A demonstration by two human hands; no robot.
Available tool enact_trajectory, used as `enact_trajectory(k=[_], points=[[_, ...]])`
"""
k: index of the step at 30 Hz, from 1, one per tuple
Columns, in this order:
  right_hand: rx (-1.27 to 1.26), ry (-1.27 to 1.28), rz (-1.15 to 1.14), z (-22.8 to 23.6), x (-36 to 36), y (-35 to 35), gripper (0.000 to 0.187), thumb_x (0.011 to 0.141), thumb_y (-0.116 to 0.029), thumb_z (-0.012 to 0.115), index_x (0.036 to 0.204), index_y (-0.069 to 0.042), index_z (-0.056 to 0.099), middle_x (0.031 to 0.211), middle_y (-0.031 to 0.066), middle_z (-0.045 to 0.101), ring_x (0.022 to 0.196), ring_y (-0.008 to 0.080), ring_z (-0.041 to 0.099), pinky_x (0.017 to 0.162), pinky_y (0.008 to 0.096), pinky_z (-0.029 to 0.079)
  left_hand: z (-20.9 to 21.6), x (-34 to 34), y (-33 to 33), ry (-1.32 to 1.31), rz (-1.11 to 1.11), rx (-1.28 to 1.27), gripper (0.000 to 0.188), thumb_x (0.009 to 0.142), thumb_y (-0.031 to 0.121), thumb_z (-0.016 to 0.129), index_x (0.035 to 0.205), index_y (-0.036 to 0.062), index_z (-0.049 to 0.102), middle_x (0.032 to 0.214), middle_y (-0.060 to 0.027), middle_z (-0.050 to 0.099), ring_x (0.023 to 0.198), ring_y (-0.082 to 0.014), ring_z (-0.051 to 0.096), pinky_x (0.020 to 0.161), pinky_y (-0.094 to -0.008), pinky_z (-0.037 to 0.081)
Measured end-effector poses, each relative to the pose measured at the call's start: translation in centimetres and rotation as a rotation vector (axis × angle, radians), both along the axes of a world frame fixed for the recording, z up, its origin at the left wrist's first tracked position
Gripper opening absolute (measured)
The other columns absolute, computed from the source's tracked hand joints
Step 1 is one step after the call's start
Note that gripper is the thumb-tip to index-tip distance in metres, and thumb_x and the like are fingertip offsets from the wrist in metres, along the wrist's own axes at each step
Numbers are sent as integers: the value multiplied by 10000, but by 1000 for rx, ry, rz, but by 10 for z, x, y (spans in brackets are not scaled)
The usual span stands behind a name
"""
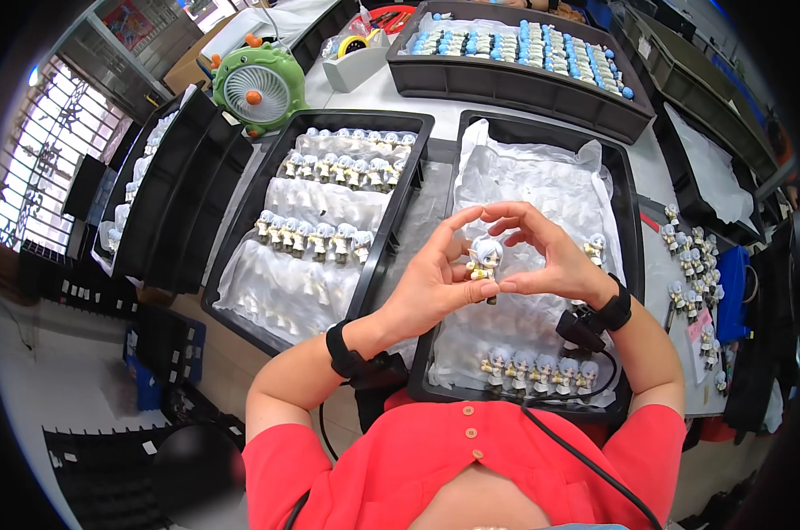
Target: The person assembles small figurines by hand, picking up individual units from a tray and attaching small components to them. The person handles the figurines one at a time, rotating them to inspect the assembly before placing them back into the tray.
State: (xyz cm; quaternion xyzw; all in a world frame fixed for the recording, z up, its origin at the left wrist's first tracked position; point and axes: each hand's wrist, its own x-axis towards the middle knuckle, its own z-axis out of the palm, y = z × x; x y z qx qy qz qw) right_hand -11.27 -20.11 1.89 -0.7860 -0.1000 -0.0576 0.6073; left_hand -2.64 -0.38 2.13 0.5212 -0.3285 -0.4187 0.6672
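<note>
Both hands meet above the right-hand black tray, clamped together on one small figurine with white hair and a pale body. The left hand grips it from the side, thumb pressed along the figure's lower body and fingers curled up over its head. The right hand pinches it from the other side with thumb and forefinger, the remaining fingers arched above. Each wrist wears a black strap with a small device, and a black cable runs from the right one down across the person's red shirt. Under the hands the tray is lined with crinkled clear plastic sheet; a row of finished figurines stands along its near edge and a single one stands near its right edge. The left-hand tray beside it holds several rows of similar figures on plastic. At the far edge of the surface a third tray carries blue and white pieces, with a green toy-shaped fan at the far left corner. More loose figures stand on the surface to the right, and empty black trays are stacked at the left.
</note>
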Motion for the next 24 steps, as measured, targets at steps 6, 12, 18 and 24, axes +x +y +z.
enact_trajectory(k=[6, 12, 18, 24], points=[[-98, -11, 46, -3, -1, 6, 795, 633, -211, 828, 1312, -99, 430, 1289, 52, 468, 1133, 186, 489, 907, 326, 423, -2, 3, -1, 121, 41, -41, 808, 818, 23, 675, 1439, 95, 164, 1058, -95, 499, 937, -128, 579, 770, -254, 507], [-186, -150, -42, -12, 1, 14, 772, 628, -203, 830, 1296, -98, 458, 1181, 60, 519, 1036, 188, 514, 819, 314, 451, -8, 5, -3, 95, 61, -81, 737, 848, 47, 649, 1422, 84, 188, 1074, -89, 503, 948, -135, 587, 796, -272, 514], [-200, -218, -113, -7, 1, 14, 754, 644, -205, 816, 1303, -103, 465, 1117, 68, 543, 988, 188, 530, 794, 306, 454, -8, 6, -2, 169, 123, -50, 547, 892, 157, 616, 1332, 80, 299, 1100, -74, 502, 958, -143, 592, 778, -272, 523], [-248, -227, -138, -6, 0, 14, 754, 650, -195, 808, 1313, -93, 464, 1122, 80, 545, 993, 200, 539, 801, 311, 456, -14, 8, 0, 169, 135, -32, 390, 925, 196, 570, 1241, 74, 377, 1069, -85, 567, 936, -139, 607, 786, -281, 529]])
